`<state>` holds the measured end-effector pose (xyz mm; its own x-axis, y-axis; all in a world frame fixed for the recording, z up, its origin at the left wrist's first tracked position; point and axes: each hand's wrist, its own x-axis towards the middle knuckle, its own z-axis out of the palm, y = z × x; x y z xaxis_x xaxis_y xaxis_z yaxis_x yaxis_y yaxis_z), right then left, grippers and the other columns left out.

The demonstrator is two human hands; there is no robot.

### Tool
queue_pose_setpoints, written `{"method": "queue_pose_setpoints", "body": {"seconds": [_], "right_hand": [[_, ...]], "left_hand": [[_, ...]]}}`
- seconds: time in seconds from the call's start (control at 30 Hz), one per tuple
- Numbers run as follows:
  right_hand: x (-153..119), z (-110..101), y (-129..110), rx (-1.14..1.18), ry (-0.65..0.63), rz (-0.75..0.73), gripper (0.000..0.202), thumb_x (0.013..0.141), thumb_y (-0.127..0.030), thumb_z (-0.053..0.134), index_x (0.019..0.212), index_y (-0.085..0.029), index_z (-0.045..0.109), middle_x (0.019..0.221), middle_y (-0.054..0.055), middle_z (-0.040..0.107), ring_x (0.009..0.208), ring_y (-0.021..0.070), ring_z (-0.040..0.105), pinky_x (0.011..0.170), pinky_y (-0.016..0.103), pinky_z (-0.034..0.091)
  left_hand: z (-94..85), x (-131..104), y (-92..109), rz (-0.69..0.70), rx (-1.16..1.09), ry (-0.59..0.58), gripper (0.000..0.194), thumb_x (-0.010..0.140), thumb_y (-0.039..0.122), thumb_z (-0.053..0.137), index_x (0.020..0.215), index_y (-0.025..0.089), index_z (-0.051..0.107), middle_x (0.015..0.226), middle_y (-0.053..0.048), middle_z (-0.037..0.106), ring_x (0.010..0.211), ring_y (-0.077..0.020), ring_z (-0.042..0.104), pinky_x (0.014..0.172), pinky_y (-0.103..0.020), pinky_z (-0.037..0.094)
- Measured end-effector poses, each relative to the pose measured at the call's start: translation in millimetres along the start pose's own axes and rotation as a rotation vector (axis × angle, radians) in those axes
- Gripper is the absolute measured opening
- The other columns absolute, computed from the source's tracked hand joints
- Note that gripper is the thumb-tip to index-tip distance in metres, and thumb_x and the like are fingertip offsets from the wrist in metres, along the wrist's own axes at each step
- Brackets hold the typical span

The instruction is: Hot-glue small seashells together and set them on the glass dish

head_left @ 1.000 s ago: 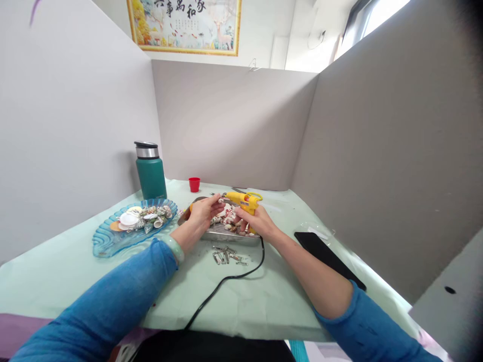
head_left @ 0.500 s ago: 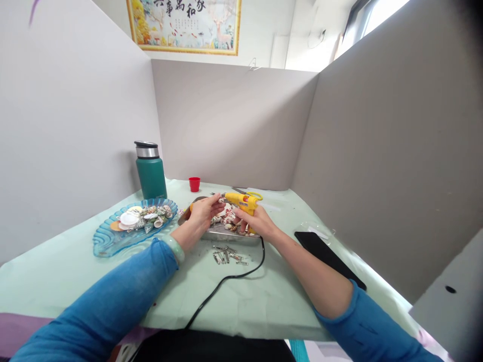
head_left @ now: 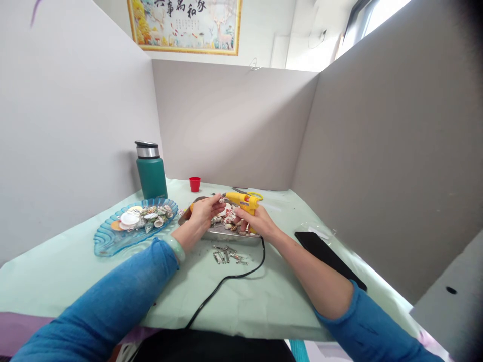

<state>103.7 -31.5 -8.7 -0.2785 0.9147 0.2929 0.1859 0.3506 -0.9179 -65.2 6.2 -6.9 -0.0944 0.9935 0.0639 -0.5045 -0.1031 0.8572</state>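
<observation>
My right hand point(head_left: 258, 221) is wrapped round the handle of a yellow hot glue gun point(head_left: 244, 201), whose nozzle points left. The nozzle is close to the fingertips of my left hand point(head_left: 206, 211). Those fingers pinch a small speckled shell point(head_left: 222, 200), partly hidden by them. Both hands are above a metal tray point(head_left: 230, 235) with many small shells point(head_left: 228, 217) in it. From the glue gun a black cord point(head_left: 234, 276) curves down to the table's front edge. In front of the tray lies a loose pile of small metal pin clasps point(head_left: 227, 255).
A blue shell-shaped dish point(head_left: 109, 246) with shells and round discs stands left, before a green bottle point(head_left: 151, 176). Behind the tray are a red cup point(head_left: 194, 184) and yellow-handled scissors point(head_left: 255, 195). A black flat object point(head_left: 328, 259) lies right. Grey partitions point(head_left: 234, 120) enclose the table.
The glue gun's nozzle has shifted very slightly against the shell in my left fingers. Otherwise both hands keep the same place and hold.
</observation>
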Motion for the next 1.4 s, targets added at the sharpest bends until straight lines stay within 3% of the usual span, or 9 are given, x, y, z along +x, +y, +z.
{"method": "queue_pose_setpoints", "body": {"seconds": [0.2, 0.7, 1.23, 1.4], "right_hand": [[-1.4, 0.8, -3.8, 0.008, 0.002, 0.015, 0.028, 0.081, -0.042, 0.060, 0.092, -0.015, 0.061, 0.070, 0.003, 0.066, 0.041, 0.0086, 0.053, 0.037, 0.020, 0.041], [-1.3, 0.7, -2.3, 0.009, 0.024, 0.013, 0.030, 0.079, -0.045, 0.061, 0.084, -0.015, 0.061, 0.070, 0.004, 0.066, 0.042, 0.0085, 0.053, 0.037, 0.020, 0.041], [-1.7, 2.2, -3.2, 0.025, 0.033, 0.030, 0.032, 0.080, -0.044, 0.060, 0.089, -0.013, 0.059, 0.071, 0.004, 0.066, 0.041, 0.0081, 0.053, 0.036, 0.019, 0.039], [-1.4, 2.4, -1.7, 0.003, -0.011, 0.012, 0.033, 0.078, -0.045, 0.063, 0.087, -0.014, 0.060, 0.069, 0.003, 0.065, 0.041, 0.0072, 0.053, 0.036, 0.018, 0.040]], "left_hand": [[0.8, -1.6, 1.3, 0.004, -0.002, 0.005, 0.005, 0.076, 0.013, 0.066, 0.074, 0.009, 0.064, 0.062, -0.006, 0.067, 0.057, -0.0135, 0.064, 0.061, -0.025, 0.053], [0.0, -1.4, 0.3, 0.000, 0.000, -0.007, 0.009, 0.073, 0.016, 0.070, 0.072, 0.010, 0.064, 0.063, -0.006, 0.067, 0.058, -0.0132, 0.064, 0.064, -0.025, 0.052], [0.0, -3.5, 0.8, 0.017, 0.015, -0.020, 0.008, 0.072, 0.015, 0.070, 0.072, 0.009, 0.063, 0.061, -0.006, 0.066, 0.057, -0.0140, 0.064, 0.064, -0.026, 0.052], [-2.3, 0.9, -1.9, 0.027, 0.022, -0.006, 0.012, 0.070, 0.017, 0.072, 0.074, 0.010, 0.064, 0.064, -0.006, 0.067, 0.057, -0.0137, 0.064, 0.064, -0.026, 0.053]]}}
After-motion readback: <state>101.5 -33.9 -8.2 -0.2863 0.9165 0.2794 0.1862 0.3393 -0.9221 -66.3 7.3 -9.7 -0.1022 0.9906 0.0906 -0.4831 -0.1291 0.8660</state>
